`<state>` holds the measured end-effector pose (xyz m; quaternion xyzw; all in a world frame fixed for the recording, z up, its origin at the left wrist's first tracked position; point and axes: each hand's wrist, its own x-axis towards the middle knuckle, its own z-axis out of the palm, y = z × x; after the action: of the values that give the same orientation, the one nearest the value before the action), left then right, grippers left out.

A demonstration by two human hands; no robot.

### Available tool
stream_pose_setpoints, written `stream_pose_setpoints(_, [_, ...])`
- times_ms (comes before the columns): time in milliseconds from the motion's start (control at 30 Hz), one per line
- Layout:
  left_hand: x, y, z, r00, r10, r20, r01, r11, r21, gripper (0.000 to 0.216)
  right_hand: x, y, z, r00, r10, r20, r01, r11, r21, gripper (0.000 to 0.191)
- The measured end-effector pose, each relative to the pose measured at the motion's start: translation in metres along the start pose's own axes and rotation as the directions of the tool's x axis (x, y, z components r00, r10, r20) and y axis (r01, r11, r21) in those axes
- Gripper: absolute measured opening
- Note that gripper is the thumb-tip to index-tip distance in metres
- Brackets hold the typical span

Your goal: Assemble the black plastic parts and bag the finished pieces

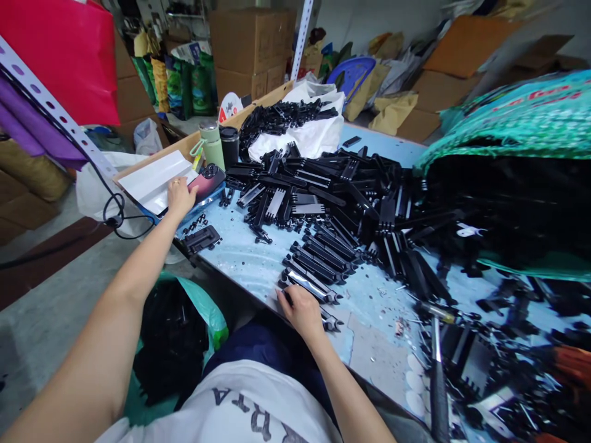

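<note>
My left hand [181, 197] is stretched out at the far left of the table, its thumb apart from the fingers. It rests between a white open box [154, 181] and a phone with a dark pink back [207, 181], touching the phone's near end. My right hand [302, 312] is at the table's front edge, fingers curled around the near end of a long black plastic part [329, 321]; the palm hides much of it. Just beyond lies a row of similar black parts [318, 255], side by side.
A large heap of black parts [314, 178] covers the table's middle. A green woven sack [512, 117] lies open at right. A hammer [438, 369] is near the front right. A green bottle [211, 144] and black cup [229, 143] stand at back left; a bag of black parts [215, 311] sits below.
</note>
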<state>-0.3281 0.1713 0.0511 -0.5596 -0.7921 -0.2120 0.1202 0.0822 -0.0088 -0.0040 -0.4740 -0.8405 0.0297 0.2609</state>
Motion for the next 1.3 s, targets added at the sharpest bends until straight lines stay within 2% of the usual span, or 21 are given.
stream_pose_setpoints(133, [0.006,-0.016,-0.026,0.988,-0.051,-0.145,0.075,0.984,0.162,0.047,0.0,0.0,0.0,1.0,0.002,0.001,-0.002,1.0,0.012,0.029])
stream_pose_setpoints(267, [0.026,-0.028,-0.045,0.994,-0.058,-0.097,0.081,0.964,0.252,0.042,0.0,-0.001,-0.001,1.0,-0.001,-0.003,0.001,1.0,-0.004,0.03])
stream_pose_setpoints(367, [0.043,-0.037,-0.055,0.978,-0.158,-0.138,0.19,0.944,0.268,0.046,0.0,-0.001,-0.001,1.0,-0.01,-0.012,0.009,1.0,-0.011,0.03])
stream_pose_setpoints(433, [0.055,-0.043,-0.06,0.978,-0.198,-0.067,0.209,0.929,0.305,0.044,0.0,-0.001,-0.001,1.0,-0.008,-0.015,0.008,1.0,-0.009,0.029])
stream_pose_setpoints(533, [0.065,-0.046,-0.069,0.976,-0.186,0.111,0.142,0.937,0.321,0.035,0.0,-0.001,-0.001,1.0,-0.008,-0.015,0.008,1.0,-0.008,0.03])
stream_pose_setpoints(600, [0.064,-0.043,-0.074,0.973,-0.185,0.135,0.135,0.939,0.316,0.031,0.0,-0.001,0.0,1.0,-0.011,-0.013,0.011,1.0,-0.014,0.03])
stream_pose_setpoints(700, [0.045,-0.027,-0.074,0.992,-0.124,-0.031,0.128,0.952,0.278,0.032,0.0,-0.001,0.0,1.0,-0.013,-0.016,0.013,1.0,-0.018,0.03])
stream_pose_setpoints(767, [0.021,-0.011,-0.067,0.993,-0.018,-0.116,0.047,0.966,0.254,0.034,0.0,-0.001,0.0,1.0,-0.014,-0.019,0.013,1.0,-0.018,0.031])
stream_pose_setpoints(800, [0.008,-0.002,-0.061,0.995,0.045,-0.092,-0.02,0.967,0.254,0.035,0.0,-0.001,0.0,1.0,-0.014,-0.02,0.014,1.0,-0.021,0.031])
stream_pose_setpoints(900, [-0.028,0.022,-0.04,0.973,0.204,0.104,-0.223,0.947,0.233,0.037,0.0,-0.001,-0.001,1.0,-0.02,-0.019,0.019,0.999,-0.031,0.031])
stream_pose_setpoints(967, [-0.042,0.031,-0.028,0.955,0.25,0.159,-0.279,0.938,0.203,0.037,0.0,-0.001,-0.001,1.0,-0.017,-0.014,0.017,0.999,-0.032,0.031])
stream_pose_setpoints(1033, [-0.045,0.035,-0.022,0.953,0.255,0.163,-0.284,0.941,0.183,0.035,0.0,-0.002,-0.002,1.0,-0.01,-0.003,0.01,0.999,-0.031,0.03])
stream_pose_setpoints(1133, [-0.043,0.035,-0.024,0.952,0.266,0.155,-0.289,0.945,0.156,0.031,0.001,-0.004,-0.003,1.0,0.017,0.023,-0.016,0.999,-0.035,0.031])
stream_pose_setpoints(1233, [-0.05,0.044,-0.031,0.966,0.247,0.074,-0.253,0.963,0.098,0.035,0.001,-0.007,-0.01,0.999,0.03,0.038,-0.029,0.999,-0.017,0.028])
stream_pose_setpoints(1300, [-0.07,0.06,-0.035,0.973,0.23,0.013,-0.23,0.973,0.004,0.04,-0.002,-0.008,-0.021,1.0,0.009,0.017,-0.009,1.0,0.018,0.026])
